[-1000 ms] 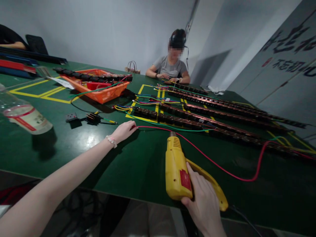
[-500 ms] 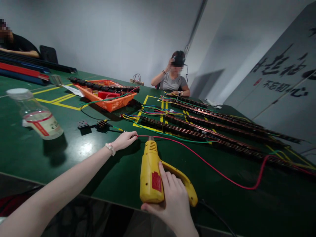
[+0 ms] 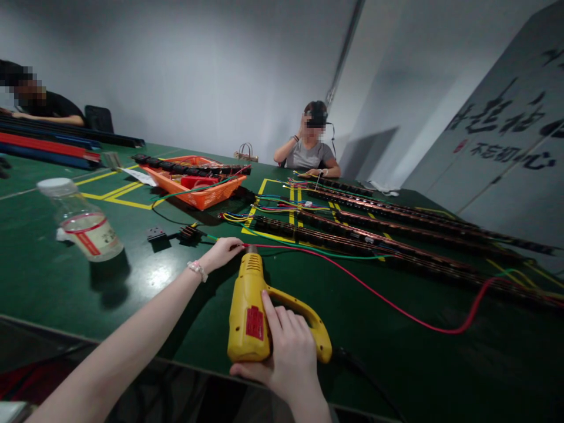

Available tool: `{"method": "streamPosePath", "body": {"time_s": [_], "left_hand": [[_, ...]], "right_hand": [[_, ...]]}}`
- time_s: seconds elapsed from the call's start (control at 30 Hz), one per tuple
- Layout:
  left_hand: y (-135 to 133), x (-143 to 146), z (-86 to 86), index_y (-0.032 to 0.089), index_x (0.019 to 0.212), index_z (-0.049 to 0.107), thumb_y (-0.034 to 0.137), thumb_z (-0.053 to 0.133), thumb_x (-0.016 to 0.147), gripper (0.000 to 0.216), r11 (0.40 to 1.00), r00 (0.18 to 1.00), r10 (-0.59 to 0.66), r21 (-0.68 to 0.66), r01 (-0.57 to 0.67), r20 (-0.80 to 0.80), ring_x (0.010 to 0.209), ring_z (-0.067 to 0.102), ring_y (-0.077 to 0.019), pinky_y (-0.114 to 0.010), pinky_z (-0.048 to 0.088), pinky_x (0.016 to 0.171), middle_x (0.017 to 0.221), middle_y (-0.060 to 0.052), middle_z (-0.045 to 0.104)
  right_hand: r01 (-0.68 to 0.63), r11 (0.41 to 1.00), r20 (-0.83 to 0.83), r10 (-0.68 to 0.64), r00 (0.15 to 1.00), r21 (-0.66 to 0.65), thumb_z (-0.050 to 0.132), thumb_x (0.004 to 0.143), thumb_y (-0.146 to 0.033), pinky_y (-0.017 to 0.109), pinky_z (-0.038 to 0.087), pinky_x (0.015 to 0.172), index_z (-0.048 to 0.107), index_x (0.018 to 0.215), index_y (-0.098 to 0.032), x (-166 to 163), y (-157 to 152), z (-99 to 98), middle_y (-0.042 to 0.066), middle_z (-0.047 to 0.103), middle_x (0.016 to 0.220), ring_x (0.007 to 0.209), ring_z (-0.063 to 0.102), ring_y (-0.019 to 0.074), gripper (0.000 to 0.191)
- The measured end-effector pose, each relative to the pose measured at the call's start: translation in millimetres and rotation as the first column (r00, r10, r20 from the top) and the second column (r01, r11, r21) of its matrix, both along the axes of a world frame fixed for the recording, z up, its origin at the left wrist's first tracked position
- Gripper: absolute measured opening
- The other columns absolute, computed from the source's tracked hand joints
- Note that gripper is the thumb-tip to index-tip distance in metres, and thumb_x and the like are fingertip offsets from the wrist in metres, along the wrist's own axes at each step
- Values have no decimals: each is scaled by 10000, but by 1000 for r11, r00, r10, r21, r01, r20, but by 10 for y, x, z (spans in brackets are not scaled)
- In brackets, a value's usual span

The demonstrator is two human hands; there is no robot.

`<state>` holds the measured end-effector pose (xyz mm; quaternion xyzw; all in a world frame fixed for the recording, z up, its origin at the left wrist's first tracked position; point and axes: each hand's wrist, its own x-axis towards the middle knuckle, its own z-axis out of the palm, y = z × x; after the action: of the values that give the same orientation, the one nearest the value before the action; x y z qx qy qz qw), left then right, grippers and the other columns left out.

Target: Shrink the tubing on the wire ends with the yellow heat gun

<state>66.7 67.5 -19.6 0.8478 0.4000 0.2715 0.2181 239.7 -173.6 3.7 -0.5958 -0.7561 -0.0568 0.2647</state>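
My right hand [image 3: 288, 343] is wrapped around a yellow heat gun [image 3: 249, 305], whose metal nozzle points away from me, close to my left fingertips. My left hand [image 3: 222, 254], arm stretched forward, pinches the end of a red wire [image 3: 326, 258]. From those fingers the wire runs right across the table and sags toward a thicker red length. Just beyond the left hand, a small black plug-like part [image 3: 189, 234] lies with a green and yellow wire leading toward my fingers. Where the wires meet inside the pinch is hidden.
An orange basket [image 3: 202, 198] holding dark parts stands behind. Long dark strips with copper bars [image 3: 335, 239] fill the right side of the green table. A plastic bottle [image 3: 90, 226] stands at left. One person sits across, another at far left.
The heat gun in my right hand has moved left, bringing its nozzle nearer my left fingers. My left hand keeps its pinch on the red wire. The view has shifted slightly.
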Motion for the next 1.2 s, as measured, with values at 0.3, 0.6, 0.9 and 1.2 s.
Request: {"method": "streamPosePath", "body": {"time_s": [0.3, 0.6, 0.9, 1.2], "left_hand": [[-36, 1, 29, 172, 834, 662, 468, 477, 823, 350, 998, 999, -24, -62, 27, 39, 677, 555, -145, -241, 420, 654, 739, -29, 649], [-104, 41, 71, 165, 854, 605, 503, 321, 887, 443, 976, 990, -26, -213, 55, 137, 659, 517, -131, -227, 398, 598, 724, -21, 601], [-60, 42, 20, 176, 698, 471, 496, 284, 900, 421, 975, 989, -34, -212, 66, 147, 629, 475, -124, -240, 381, 629, 661, 7, 523], [-61, 44, 48, 161, 642, 522, 511, 333, 881, 464, 987, 993, 13, -160, 6, 115, 600, 476, -116, -222, 362, 593, 618, 8, 540]], "right_hand": [[107, 994, 0, -107, 994, -27, 549, 617, -751, 378, 421, 695, 257, 1434, -203, 497, -84, -26, 76, 602, 911, 788, 563, 251, 1027], [250, 968, 17, -250, 968, 9, 458, 638, -808, 403, 426, 787, 320, 1398, -245, 1000, -240, -33, 85, 599, 1094, 960, 556, 287, 956], [364, 930, 100, -359, 928, -42, 422, 873, -519, 403, 376, 871, 597, 965, -201, 1352, -481, -96, 36, 658, 928, 905, 585, 211, 374], [224, 972, 155, -232, 960, 72, 602, 758, -469, 409, 386, 892, 528, 1022, -184, 926, -387, -123, 46, 619, 909, 896, 565, 220, 396]]}}
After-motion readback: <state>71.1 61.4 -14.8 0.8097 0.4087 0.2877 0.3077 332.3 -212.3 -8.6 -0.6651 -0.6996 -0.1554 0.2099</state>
